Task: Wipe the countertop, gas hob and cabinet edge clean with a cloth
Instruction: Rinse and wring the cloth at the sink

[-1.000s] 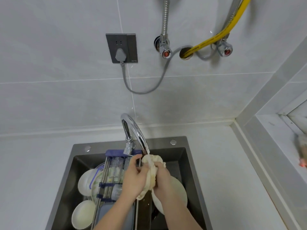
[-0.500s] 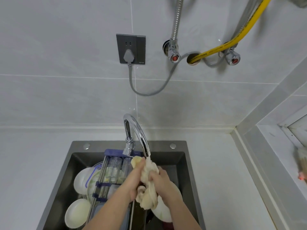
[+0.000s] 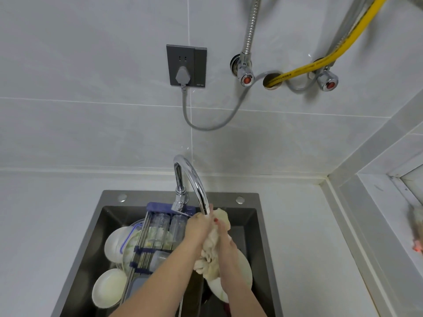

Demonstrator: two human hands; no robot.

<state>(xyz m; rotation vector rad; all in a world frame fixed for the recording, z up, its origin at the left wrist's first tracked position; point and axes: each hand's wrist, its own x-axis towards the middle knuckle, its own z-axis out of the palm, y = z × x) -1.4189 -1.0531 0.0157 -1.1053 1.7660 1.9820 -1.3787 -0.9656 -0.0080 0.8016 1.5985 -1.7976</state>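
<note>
Your left hand (image 3: 198, 227) and right hand (image 3: 225, 242) both grip the bunched cream cloth (image 3: 211, 257) just under the tap (image 3: 194, 179) spout, above the sink (image 3: 109, 202) crowded with plates (image 3: 108, 288) and a rack (image 3: 142, 243).

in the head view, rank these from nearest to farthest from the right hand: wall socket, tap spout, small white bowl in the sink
1. Tap spout, just above the right hand.
2. Small white bowl, lower left in the sink.
3. Wall socket, high on the wall.
</note>
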